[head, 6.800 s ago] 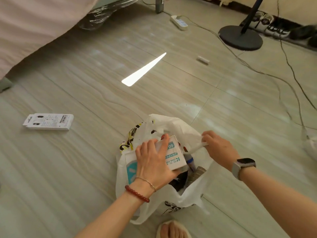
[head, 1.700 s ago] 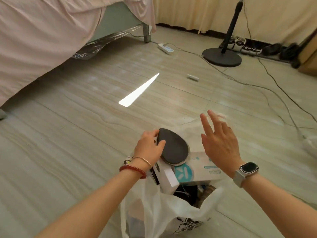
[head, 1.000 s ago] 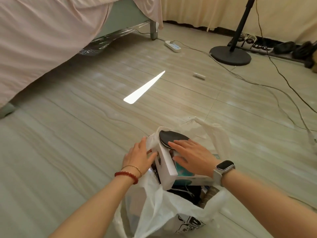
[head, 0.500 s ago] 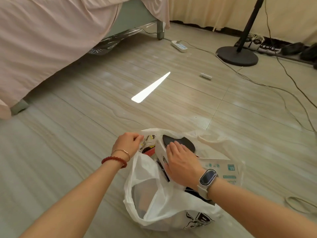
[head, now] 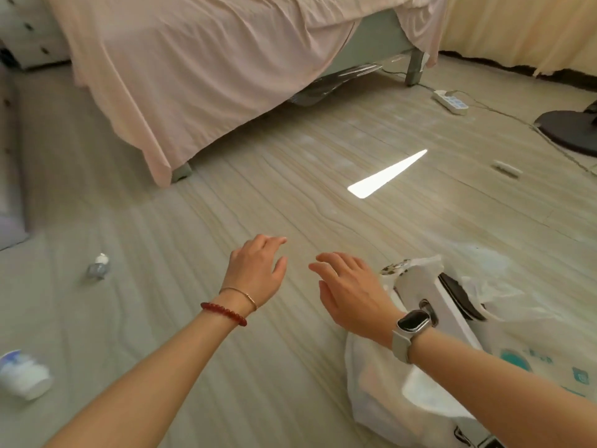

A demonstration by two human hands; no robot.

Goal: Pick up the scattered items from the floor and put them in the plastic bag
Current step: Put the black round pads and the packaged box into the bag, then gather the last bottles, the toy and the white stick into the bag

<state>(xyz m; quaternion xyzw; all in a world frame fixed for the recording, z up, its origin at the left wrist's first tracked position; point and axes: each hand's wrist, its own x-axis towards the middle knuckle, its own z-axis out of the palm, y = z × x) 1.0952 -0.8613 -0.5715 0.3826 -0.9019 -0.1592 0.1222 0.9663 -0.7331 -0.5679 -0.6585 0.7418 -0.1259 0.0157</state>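
Both hands hover empty, fingers loosely spread: left hand (head: 256, 270), right hand (head: 350, 292) beside the crinkled white plastic bag (head: 387, 383) holding a white cardboard box (head: 429, 295).

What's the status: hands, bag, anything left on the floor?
Left hand and right hand open, empty. Plastic bag stuffed, at right. Small bottle and white jar on floor at left. Path clear.

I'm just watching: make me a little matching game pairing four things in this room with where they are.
Things:
1. plastic bag
2. white tub
3. power strip
4. small bottle

Places:
A. far right, near the bed leg
B. lower right, under the right forearm
C. bottom left corner
D. left of the left hand

Pairs: 1-B, 2-C, 3-A, 4-D
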